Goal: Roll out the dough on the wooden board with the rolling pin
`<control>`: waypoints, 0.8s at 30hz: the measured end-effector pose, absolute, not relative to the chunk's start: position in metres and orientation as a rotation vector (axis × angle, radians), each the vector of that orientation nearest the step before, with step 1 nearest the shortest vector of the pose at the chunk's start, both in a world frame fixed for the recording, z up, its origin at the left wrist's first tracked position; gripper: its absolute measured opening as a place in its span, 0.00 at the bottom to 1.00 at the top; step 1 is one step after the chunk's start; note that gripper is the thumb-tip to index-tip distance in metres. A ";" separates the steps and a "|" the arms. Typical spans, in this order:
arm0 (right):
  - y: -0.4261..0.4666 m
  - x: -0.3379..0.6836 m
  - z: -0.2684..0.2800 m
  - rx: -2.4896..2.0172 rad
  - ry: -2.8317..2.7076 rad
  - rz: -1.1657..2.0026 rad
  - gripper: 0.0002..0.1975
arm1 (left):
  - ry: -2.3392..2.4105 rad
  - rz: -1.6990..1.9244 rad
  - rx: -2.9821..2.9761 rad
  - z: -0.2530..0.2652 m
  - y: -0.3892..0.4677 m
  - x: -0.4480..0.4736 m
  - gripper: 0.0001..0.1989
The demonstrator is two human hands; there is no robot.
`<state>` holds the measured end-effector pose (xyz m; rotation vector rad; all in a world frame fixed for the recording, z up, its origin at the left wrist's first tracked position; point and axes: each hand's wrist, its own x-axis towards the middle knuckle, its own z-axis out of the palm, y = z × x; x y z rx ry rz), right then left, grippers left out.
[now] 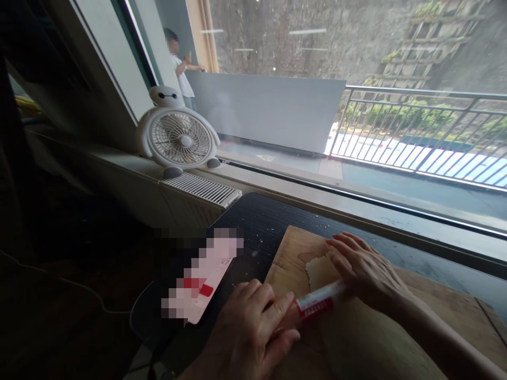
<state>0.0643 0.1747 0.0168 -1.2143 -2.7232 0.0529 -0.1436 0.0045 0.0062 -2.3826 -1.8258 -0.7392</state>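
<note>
A rolling pin in a red and white printed wrapper (319,302) lies across a thin, pale sheet of dough (368,332). Under the dough is a wooden board (291,250). My left hand (255,319) is closed around the near left end of the pin, thumb below it and fingers over the top. At the other end, my right hand (364,269) rests over the pin with its fingers stretched out flat towards the window. The palm hides that end. A ragged edge of dough shows beyond the pin, between the hands.
A phone with a pink screen (216,272), partly blurred out, lies on the dark table (245,216) left of the board. White crumbs dot the table. A white fan (184,140) stands on the radiator (206,187) by the window. Outside, a person (182,71) stands near a railing (415,137).
</note>
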 end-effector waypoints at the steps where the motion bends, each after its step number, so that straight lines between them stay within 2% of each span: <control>1: 0.182 0.057 0.017 -1.257 -2.699 0.070 0.20 | -1.880 -0.728 -2.381 0.008 0.008 -0.146 0.17; 7: 0.196 0.036 0.018 -1.360 -2.608 0.102 0.20 | -1.991 -0.692 -2.344 0.013 0.016 -0.149 0.13; 14: 0.147 0.087 0.011 -1.157 -2.647 -0.056 0.18 | -1.694 -0.719 -2.355 0.003 -0.008 -0.136 0.21; 17: 0.137 0.102 0.004 -1.126 -2.621 -0.105 0.17 | -1.618 -0.735 -2.407 0.002 -0.008 -0.136 0.22; 24: 0.149 0.090 0.007 -1.105 -2.668 -0.128 0.18 | -1.906 -0.715 -2.446 0.018 -0.005 -0.146 0.17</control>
